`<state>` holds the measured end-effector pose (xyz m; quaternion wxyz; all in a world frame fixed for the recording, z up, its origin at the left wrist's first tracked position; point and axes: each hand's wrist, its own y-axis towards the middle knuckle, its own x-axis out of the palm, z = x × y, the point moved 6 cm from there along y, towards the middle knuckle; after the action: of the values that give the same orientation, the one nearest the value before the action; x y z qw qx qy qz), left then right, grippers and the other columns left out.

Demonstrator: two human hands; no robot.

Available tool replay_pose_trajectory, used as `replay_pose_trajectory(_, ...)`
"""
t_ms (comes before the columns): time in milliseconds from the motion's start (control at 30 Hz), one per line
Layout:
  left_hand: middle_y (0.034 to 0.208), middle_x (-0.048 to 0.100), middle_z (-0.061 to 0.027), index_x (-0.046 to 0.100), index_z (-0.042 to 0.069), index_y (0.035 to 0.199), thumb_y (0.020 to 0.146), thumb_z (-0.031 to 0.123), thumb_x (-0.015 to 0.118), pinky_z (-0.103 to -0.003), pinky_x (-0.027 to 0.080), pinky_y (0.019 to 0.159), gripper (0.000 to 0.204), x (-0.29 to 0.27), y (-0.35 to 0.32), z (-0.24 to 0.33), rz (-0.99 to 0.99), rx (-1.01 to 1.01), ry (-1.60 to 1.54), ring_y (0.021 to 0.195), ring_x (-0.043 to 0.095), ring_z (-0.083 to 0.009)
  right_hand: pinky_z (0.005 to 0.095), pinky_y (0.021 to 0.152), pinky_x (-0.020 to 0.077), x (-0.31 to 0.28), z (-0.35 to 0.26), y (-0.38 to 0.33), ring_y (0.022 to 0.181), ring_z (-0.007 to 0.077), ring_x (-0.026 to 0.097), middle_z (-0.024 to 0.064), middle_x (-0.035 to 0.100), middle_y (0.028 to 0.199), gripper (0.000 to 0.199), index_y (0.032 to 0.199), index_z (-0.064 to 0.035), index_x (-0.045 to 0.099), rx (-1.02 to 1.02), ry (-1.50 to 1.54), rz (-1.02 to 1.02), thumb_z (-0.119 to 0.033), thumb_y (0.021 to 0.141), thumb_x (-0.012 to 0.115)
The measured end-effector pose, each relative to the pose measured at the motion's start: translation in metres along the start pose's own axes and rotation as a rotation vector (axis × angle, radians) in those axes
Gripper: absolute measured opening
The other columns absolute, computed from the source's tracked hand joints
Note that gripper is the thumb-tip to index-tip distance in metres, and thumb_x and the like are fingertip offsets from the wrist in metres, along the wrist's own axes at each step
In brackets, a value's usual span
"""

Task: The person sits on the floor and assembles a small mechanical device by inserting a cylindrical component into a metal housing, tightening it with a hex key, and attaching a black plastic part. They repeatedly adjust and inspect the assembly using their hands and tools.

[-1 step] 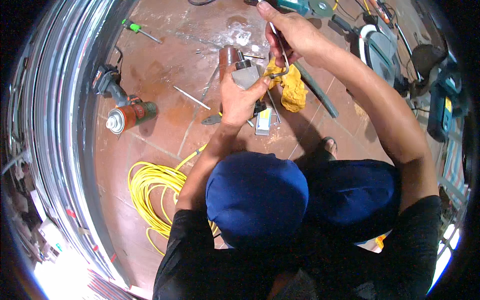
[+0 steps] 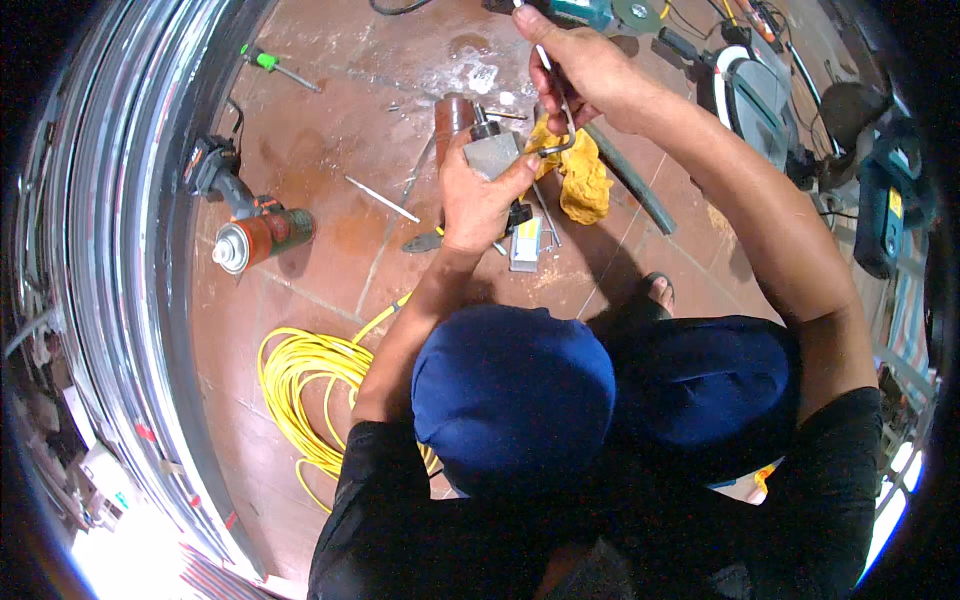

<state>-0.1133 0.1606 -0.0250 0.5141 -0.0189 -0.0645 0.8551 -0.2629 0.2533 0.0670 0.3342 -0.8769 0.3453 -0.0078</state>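
My left hand is wrapped round a grey metal block with a dark cylindrical fitting at its far end. My right hand grips the long arm of an L-shaped hex key. The key's short arm meets the side of the block beside my left thumb; whether it sits in a screw is too small to tell. Just beyond the block a reddish-brown cylinder rests on the floor. Right of the block lies a crumpled yellow cloth, with a dark bar alongside.
At left are a spray can, cordless power tool, green-handled screwdriver, and long metal profiles. A thin rod and small clear box lie near my hands. Yellow hose coils nearer me; power tools line the right.
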Motion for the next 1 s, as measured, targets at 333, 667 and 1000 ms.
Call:
replay_pose_trajectory(333, 0.089, 0.072, -0.0131, 0.065, 0.000, 0.116, 0.098, 0.036, 0.055, -0.027, 0.053, 0.059, 0.041, 0.022, -0.046, 0.004, -0.430, -0.579, -0.784, 0.069, 0.067, -0.0163, 0.0540, 0.113, 0.0377, 0.002, -0.058, -0.043, 0.132, 0.0416, 0.049, 0.0202, 0.058, 0.133, 0.046, 0.132, -0.0118, 0.059, -1.238, -1.318, -0.098, -0.038, 0.095, 0.063)
replay_pose_trajectory(667, 0.100, 0.071, -0.0166, 0.061, -0.001, 0.121, 0.100, 0.040, 0.053, -0.029, 0.052, 0.062, 0.047, 0.029, -0.041, 0.035, -0.517, -0.444, -0.981, 0.076, 0.068, -0.0212, 0.0471, 0.084, 0.0463, 0.015, -0.062, -0.065, 0.097, 0.0332, 0.057, 0.0103, 0.053, 0.090, 0.055, 0.086, -0.0056, 0.060, -1.419, -1.328, -0.362, -0.060, 0.076, 0.066)
replay_pose_trajectory(1000, 0.085, 0.069, -0.0062, 0.066, 0.001, 0.109, 0.095, 0.020, 0.066, -0.027, 0.052, 0.063, 0.024, -0.035, 0.013, 0.013, 0.086, -0.142, -0.529, 0.068, 0.063, -0.0136, 0.0525, 0.075, 0.0490, 0.034, 0.027, -0.012, 0.073, 0.0430, 0.066, 0.0247, 0.065, 0.070, 0.073, 0.081, 0.0008, 0.071, -0.417, -0.477, 0.187, -0.062, 0.103, 0.041)
